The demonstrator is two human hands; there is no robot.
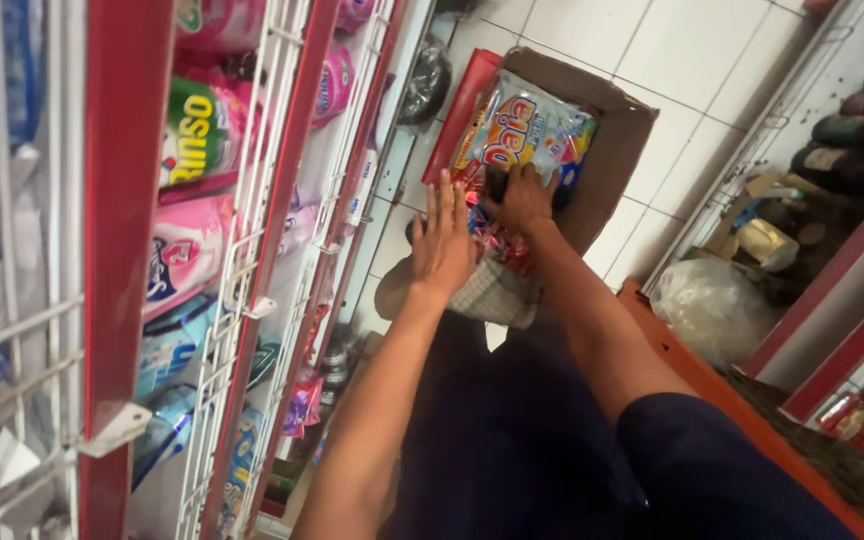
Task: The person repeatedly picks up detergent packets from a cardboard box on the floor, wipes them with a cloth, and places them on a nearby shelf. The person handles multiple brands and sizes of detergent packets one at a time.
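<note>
Two hands: left (442,240) spread, right (522,200) gripping packet (527,125), fingertips hidden.

Right hand (524,200) grips colourful snack packet (522,125) inside cardboard box (617,140); left hand (442,240) open, fingers spread, just beside it. Wire shelf (242,250) of pouches left of hands.

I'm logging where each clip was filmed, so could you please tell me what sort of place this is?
Most likely a small grocery shop aisle: red-framed white wire shelves stocked with colourful detergent pouches, and an open brown cardboard box of packaged goods on the white tiled floor.
</note>
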